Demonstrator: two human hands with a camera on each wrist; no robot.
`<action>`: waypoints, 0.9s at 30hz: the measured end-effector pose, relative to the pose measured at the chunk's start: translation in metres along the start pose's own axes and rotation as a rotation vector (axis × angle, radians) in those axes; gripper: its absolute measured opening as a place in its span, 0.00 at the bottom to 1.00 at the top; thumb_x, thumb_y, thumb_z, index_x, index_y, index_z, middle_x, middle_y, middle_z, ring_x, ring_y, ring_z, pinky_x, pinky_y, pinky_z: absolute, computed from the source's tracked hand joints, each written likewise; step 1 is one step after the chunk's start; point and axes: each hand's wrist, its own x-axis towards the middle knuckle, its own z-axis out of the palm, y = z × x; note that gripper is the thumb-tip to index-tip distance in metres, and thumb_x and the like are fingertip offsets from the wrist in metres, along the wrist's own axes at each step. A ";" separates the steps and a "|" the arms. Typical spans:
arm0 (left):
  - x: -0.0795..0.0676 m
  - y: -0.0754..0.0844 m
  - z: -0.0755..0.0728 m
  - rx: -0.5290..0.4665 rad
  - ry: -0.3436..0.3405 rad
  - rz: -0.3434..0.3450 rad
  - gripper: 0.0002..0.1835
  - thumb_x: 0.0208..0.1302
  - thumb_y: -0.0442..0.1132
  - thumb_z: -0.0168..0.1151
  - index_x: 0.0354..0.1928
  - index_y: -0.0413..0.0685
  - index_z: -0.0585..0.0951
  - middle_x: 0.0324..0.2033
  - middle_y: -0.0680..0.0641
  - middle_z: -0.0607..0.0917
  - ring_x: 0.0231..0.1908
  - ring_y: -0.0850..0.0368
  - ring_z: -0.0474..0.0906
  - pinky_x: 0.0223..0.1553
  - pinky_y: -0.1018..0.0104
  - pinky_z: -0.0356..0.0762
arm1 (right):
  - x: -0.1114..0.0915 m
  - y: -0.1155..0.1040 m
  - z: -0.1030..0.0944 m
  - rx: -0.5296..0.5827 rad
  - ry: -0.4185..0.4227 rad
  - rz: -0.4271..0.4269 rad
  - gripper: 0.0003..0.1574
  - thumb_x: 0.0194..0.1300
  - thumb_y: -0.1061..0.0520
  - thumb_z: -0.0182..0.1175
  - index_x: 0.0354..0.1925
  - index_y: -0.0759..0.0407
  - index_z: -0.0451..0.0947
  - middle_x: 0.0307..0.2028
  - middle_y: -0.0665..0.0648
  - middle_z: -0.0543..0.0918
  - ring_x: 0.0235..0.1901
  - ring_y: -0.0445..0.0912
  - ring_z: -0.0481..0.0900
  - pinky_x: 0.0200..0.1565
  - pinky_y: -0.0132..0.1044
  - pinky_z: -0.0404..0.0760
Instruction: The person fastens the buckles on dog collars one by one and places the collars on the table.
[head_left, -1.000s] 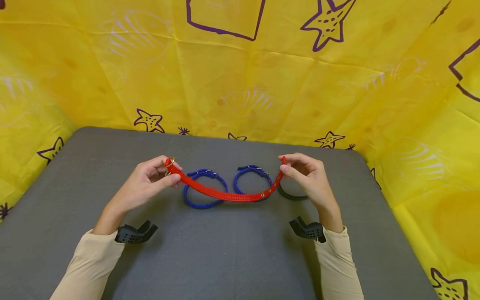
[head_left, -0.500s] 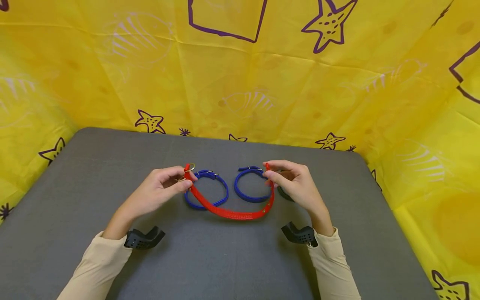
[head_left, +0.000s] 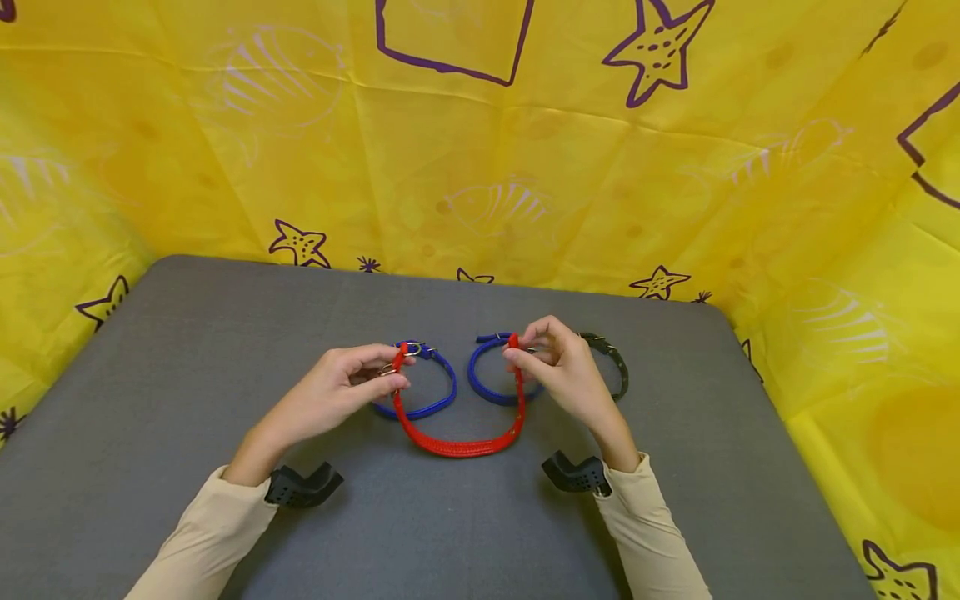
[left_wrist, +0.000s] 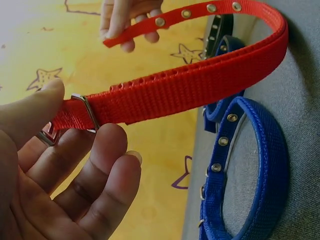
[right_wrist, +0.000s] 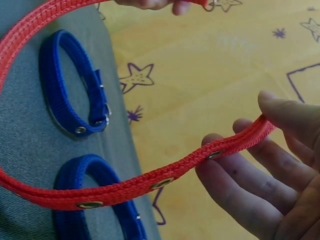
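A red collar (head_left: 461, 448) with metal eyelets hangs in a U between both hands, above the table. My left hand (head_left: 348, 390) pinches its buckle end, where the metal buckle (left_wrist: 85, 112) shows in the left wrist view. My right hand (head_left: 562, 367) pinches the plain tip of the strap between thumb and fingers; eyelets run along this end in the right wrist view. Behind the red collar lie two blue collars, the left one (head_left: 446, 400) partly covered by my left hand and the right one (head_left: 480, 387) partly behind my right hand.
A dark green collar (head_left: 621, 371) lies on the grey table (head_left: 450, 533) to the right, partly hidden by the right hand. A yellow cloth (head_left: 480, 150) with fish and starfish drawings stands behind and at the sides. Black wrist mounts (head_left: 303, 486) sit on both forearms.
Both hands have come closer together, bending the red collar from a shallow curve into a deeper U. More of the dark green collar shows as the right hand moved left.
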 end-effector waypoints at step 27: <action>0.002 0.007 0.012 -0.021 0.009 -0.007 0.06 0.71 0.39 0.60 0.46 0.49 0.80 0.33 0.49 0.87 0.24 0.55 0.81 0.30 0.64 0.82 | -0.004 -0.001 0.023 -0.087 -0.231 -0.089 0.10 0.57 0.65 0.71 0.40 0.62 0.85 0.41 0.63 0.88 0.36 0.45 0.88 0.36 0.35 0.85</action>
